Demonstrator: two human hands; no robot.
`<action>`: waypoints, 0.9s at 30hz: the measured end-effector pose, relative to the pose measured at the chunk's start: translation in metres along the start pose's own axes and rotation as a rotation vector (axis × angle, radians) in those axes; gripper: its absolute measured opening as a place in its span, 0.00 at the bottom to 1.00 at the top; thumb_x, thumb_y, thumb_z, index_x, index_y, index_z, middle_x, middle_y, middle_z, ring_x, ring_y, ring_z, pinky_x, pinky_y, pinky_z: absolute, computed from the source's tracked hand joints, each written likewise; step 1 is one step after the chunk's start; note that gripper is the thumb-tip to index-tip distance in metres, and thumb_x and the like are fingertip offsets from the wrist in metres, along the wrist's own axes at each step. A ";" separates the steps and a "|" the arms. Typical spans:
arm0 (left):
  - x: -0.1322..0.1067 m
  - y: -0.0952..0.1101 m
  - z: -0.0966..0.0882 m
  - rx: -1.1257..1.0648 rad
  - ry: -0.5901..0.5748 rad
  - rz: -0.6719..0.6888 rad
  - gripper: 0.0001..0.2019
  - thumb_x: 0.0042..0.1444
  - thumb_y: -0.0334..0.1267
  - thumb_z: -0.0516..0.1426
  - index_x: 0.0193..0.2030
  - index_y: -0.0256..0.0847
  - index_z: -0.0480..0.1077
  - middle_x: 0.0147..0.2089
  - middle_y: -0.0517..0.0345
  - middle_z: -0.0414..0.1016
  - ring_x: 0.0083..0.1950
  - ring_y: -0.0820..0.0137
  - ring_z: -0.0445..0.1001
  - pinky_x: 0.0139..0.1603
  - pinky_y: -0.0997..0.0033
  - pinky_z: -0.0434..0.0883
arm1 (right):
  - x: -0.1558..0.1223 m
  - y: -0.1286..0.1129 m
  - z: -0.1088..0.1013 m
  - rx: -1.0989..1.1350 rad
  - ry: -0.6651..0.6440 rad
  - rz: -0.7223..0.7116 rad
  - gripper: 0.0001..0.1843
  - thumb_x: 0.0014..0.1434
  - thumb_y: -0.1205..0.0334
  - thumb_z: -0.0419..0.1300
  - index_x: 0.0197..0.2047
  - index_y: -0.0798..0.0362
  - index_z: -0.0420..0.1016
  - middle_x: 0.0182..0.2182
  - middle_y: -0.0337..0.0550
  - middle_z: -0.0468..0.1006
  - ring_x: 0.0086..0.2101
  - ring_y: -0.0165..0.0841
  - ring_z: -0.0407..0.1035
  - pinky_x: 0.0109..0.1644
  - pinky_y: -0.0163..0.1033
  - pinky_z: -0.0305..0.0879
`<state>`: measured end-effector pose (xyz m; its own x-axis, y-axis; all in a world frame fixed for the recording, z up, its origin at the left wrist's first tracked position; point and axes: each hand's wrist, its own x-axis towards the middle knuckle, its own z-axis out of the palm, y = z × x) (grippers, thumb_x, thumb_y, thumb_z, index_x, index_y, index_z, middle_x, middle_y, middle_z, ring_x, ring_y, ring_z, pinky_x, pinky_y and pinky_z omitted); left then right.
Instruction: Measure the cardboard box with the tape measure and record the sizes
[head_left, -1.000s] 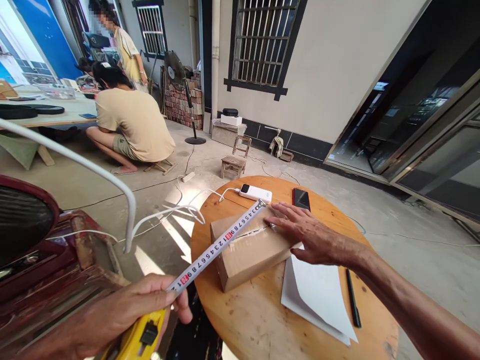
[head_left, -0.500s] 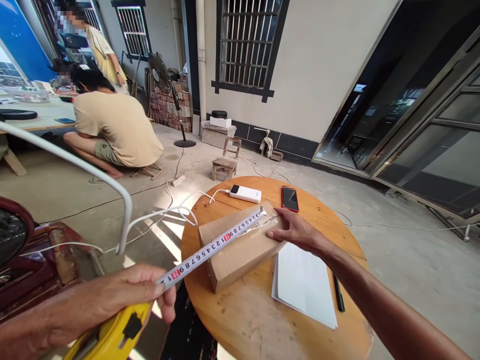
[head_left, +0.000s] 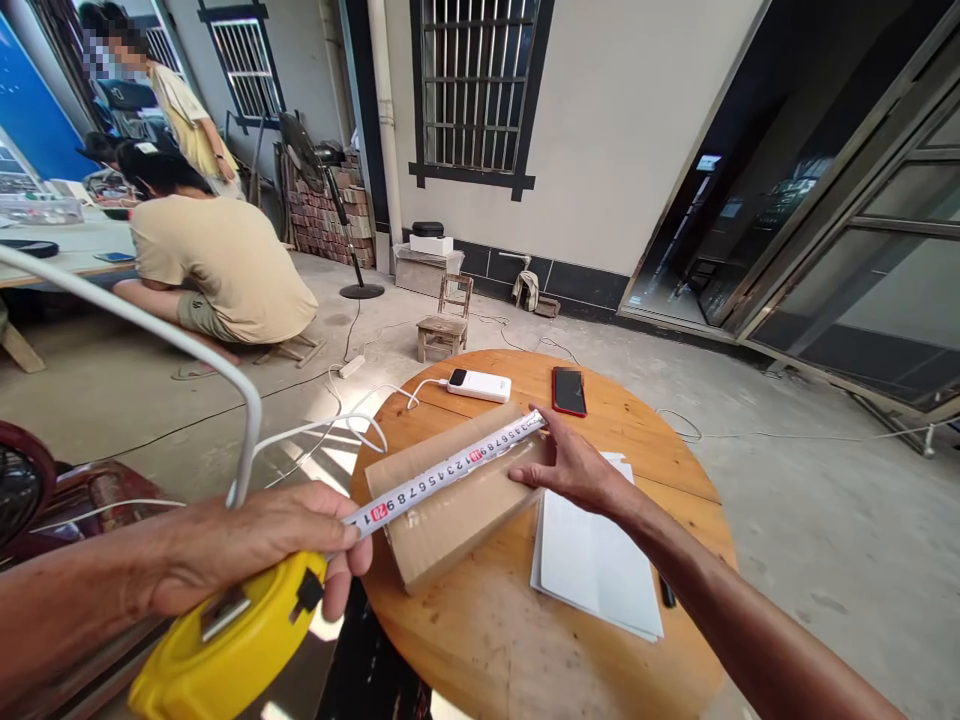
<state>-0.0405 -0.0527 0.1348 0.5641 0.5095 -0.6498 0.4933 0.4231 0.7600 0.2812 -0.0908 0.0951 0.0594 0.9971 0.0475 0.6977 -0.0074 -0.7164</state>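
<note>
My left hand [head_left: 255,535] pinches the white blade of a tape measure [head_left: 225,645] between thumb and fingers. The tape's yellow case sits just under that hand. The blade stretches slantwise across the top of a brown cardboard box [head_left: 469,535], with its larger numbers toward my left hand. My right hand [head_left: 577,465] grips the box's far right end, its thumb on the near top edge and its fingers by the blade's tip. How the tip meets the box edge is partly hidden by the fingers. The box lies on a round wooden table [head_left: 517,650].
White paper sheets [head_left: 600,565] lie right of the box, with a black pen [head_left: 667,592] partly behind my forearm. Behind the box are a white power bank [head_left: 480,386] with a cable and a phone [head_left: 569,391]. A white metal tube [head_left: 217,365] crosses the left; a person [head_left: 225,260] crouches beyond.
My left hand and the tape case have moved up and right, bringing the blade down closer along the box top. My right hand's fingers have shifted toward the blade's tip.
</note>
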 end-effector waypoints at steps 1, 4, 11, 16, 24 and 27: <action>0.002 0.002 0.000 0.003 -0.002 0.005 0.11 0.54 0.43 0.56 0.30 0.40 0.76 0.25 0.52 0.77 0.25 0.71 0.70 0.24 0.80 0.65 | -0.001 0.001 0.001 -0.008 0.020 0.015 0.53 0.45 0.48 0.67 0.67 0.53 0.46 0.59 0.54 0.63 0.56 0.47 0.61 0.57 0.51 0.60; 0.006 0.006 0.002 -0.020 -0.003 -0.012 0.09 0.52 0.41 0.57 0.29 0.40 0.76 0.24 0.53 0.76 0.25 0.70 0.72 0.26 0.78 0.67 | -0.002 0.003 0.004 -0.024 0.064 0.010 0.58 0.45 0.47 0.67 0.69 0.52 0.38 0.61 0.55 0.61 0.57 0.47 0.60 0.58 0.52 0.58; 0.011 0.010 0.000 -0.019 0.037 -0.047 0.10 0.48 0.44 0.59 0.26 0.39 0.76 0.20 0.52 0.75 0.20 0.71 0.68 0.20 0.77 0.64 | -0.001 0.003 0.004 -0.113 0.032 -0.081 0.41 0.50 0.48 0.63 0.63 0.52 0.57 0.60 0.51 0.62 0.58 0.44 0.59 0.60 0.50 0.57; 0.023 0.008 -0.014 0.002 -0.029 -0.057 0.10 0.50 0.42 0.58 0.28 0.39 0.77 0.21 0.49 0.77 0.21 0.71 0.68 0.21 0.77 0.63 | 0.000 0.000 0.004 -0.149 0.009 -0.046 0.42 0.50 0.49 0.63 0.65 0.54 0.55 0.60 0.51 0.63 0.57 0.44 0.60 0.59 0.49 0.58; 0.029 0.004 -0.023 0.073 -0.065 -0.008 0.10 0.51 0.42 0.57 0.30 0.38 0.75 0.23 0.52 0.78 0.24 0.70 0.69 0.26 0.76 0.63 | 0.006 0.004 0.006 -0.203 -0.007 -0.023 0.41 0.51 0.46 0.61 0.65 0.51 0.56 0.59 0.49 0.65 0.56 0.45 0.62 0.57 0.50 0.60; 0.028 0.003 -0.024 0.087 -0.094 0.017 0.10 0.51 0.42 0.56 0.31 0.38 0.75 0.24 0.53 0.79 0.25 0.70 0.70 0.27 0.75 0.63 | 0.007 0.004 0.006 -0.196 -0.016 -0.019 0.41 0.52 0.45 0.61 0.65 0.49 0.56 0.60 0.48 0.64 0.57 0.45 0.61 0.58 0.50 0.59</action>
<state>-0.0390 -0.0195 0.1197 0.6303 0.4415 -0.6386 0.5369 0.3464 0.7693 0.2804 -0.0838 0.0884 0.0342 0.9983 0.0476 0.8244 -0.0012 -0.5660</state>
